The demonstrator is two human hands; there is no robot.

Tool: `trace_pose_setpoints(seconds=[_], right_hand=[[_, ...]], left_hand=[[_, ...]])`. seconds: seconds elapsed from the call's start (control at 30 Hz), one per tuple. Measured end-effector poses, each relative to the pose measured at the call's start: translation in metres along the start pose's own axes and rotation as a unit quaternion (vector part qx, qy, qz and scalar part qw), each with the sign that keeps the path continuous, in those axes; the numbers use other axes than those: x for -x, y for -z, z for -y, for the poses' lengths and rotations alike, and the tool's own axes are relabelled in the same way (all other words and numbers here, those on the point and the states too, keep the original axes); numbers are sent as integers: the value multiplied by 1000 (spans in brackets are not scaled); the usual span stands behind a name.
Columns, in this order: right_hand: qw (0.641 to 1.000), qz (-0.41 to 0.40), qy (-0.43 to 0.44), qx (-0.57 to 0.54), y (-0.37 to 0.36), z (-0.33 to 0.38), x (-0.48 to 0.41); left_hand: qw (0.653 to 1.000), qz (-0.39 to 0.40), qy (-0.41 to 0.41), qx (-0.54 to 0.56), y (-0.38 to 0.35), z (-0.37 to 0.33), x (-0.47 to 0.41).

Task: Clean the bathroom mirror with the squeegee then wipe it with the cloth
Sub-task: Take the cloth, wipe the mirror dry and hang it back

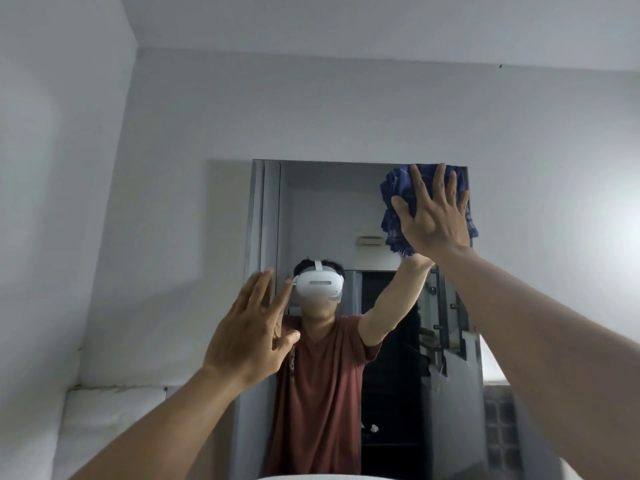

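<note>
A tall rectangular mirror (329, 209) hangs on the white wall ahead of me. My right hand (433, 213) is raised to the mirror's top right corner, fingers spread flat, pressing a blue checked cloth (393, 216) against the glass. The cloth bunches out on both sides of the palm and hangs a little below it. My left hand (251, 327) is lifted near the mirror's left edge, fingers apart, holding nothing; whether it touches the glass I cannot tell. No squeegee is in view. The mirror reflects a person in a red shirt wearing a white headset.
White walls (173, 168) surround the mirror, with a corner on the left and the ceiling above. A pale ledge (114, 403) runs along the left wall below my left arm. A white rounded rim (311, 477) shows at the bottom edge.
</note>
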State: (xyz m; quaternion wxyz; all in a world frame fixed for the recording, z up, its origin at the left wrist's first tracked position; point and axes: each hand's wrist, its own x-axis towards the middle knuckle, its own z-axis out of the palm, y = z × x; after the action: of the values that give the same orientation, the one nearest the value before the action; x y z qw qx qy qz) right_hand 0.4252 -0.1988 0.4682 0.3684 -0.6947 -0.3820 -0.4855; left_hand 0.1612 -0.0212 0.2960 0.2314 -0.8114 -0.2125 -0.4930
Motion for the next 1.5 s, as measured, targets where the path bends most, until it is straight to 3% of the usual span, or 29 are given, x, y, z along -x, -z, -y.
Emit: trace_pose_setpoints(seconds=[0.2, 0.33, 0.6, 0.93, 1.17, 1.5], right_hand=[[998, -22, -59, -9, -13, -4, 50], [998, -21, -51, -13, -24, 20, 69], [999, -7, 46, -19, -38, 104, 60], [979, 20, 202, 7, -59, 172, 78], [931, 58, 360, 33, -66, 161, 113], [954, 73, 286, 51, -63, 95, 152]], left_hand=[[999, -38, -15, -29, -5, -10, 14], [999, -19, -46, -19, -22, -20, 44], [998, 20, -54, -8, -26, -11, 62], [993, 31, -78, -78, -34, -10, 92], [997, 62, -32, -40, -43, -9, 101], [997, 64, -27, 18, -37, -11, 99]])
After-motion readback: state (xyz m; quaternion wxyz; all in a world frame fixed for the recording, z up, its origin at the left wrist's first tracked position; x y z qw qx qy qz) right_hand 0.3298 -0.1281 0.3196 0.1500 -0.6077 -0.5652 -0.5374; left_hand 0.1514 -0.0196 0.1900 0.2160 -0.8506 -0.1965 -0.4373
